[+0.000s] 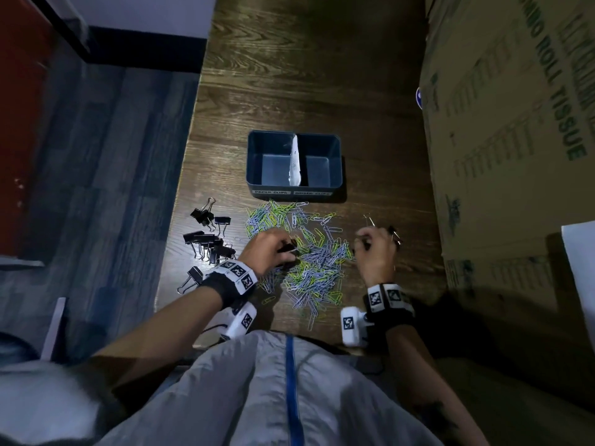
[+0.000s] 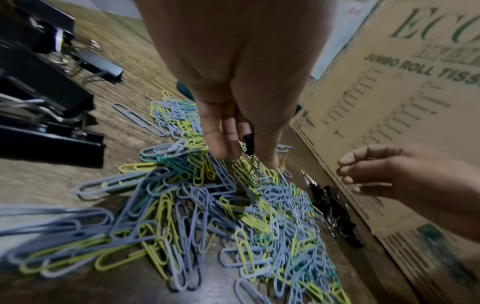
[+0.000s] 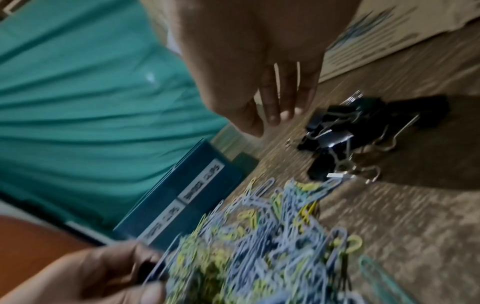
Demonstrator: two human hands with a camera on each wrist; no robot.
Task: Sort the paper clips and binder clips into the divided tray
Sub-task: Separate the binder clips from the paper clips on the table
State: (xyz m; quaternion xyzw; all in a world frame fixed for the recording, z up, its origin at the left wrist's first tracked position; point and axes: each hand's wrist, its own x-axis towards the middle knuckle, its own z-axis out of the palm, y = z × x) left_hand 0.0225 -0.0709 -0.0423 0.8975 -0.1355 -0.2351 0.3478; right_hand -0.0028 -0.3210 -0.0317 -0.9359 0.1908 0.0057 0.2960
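Note:
A dark blue divided tray (image 1: 254, 162) stands at mid-table; its front labels read paper clips on the left and binder clips on the right, and both halves look empty. A heap of blue, yellow and green paper clips (image 1: 309, 252) spreads in front of it. My left hand (image 1: 288, 249) sits on the heap's left part and pinches a small black binder clip (image 2: 248, 142) between its fingertips. My right hand (image 1: 363, 243) hovers at the heap's right edge with relaxed fingers (image 3: 271, 111) and holds nothing. A few small binder clips (image 3: 335, 135) lie just beyond it.
Several larger black binder clips (image 1: 209, 243) lie in a group left of the heap, near the table's left edge (image 1: 174, 239). A big cardboard box (image 1: 515, 156) walls off the right side, close to the right hand. Bare wooden tabletop (image 1: 306, 75) stretches beyond the tray.

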